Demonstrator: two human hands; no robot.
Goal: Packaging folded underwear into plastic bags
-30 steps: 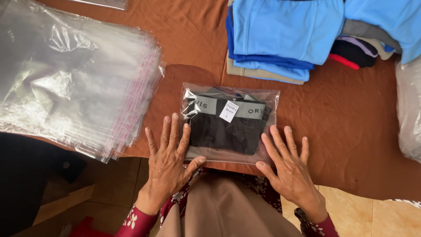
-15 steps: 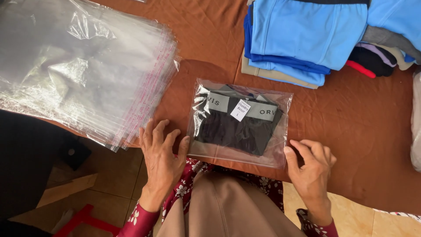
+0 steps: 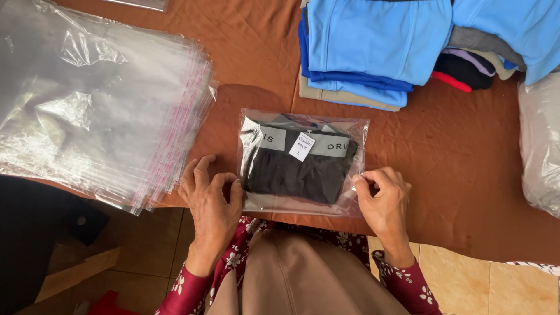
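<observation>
A clear plastic bag lies on the brown cloth-covered table. Inside it is a folded black garment with a grey waistband and a small white tag. My left hand rests at the bag's near left edge, fingers curled against it. At the bag's near right corner, my right hand pinches the plastic between thumb and fingers.
A thick stack of empty clear bags with pink-edged flaps fills the left of the table. Folded blue garments and darker ones are piled at the back right. Another plastic bundle sits at the right edge. Tiled floor lies below.
Both hands went from lying flat with spread fingers on the bag's near edge to curling at its two corners. The right hand now pinches the plastic.
</observation>
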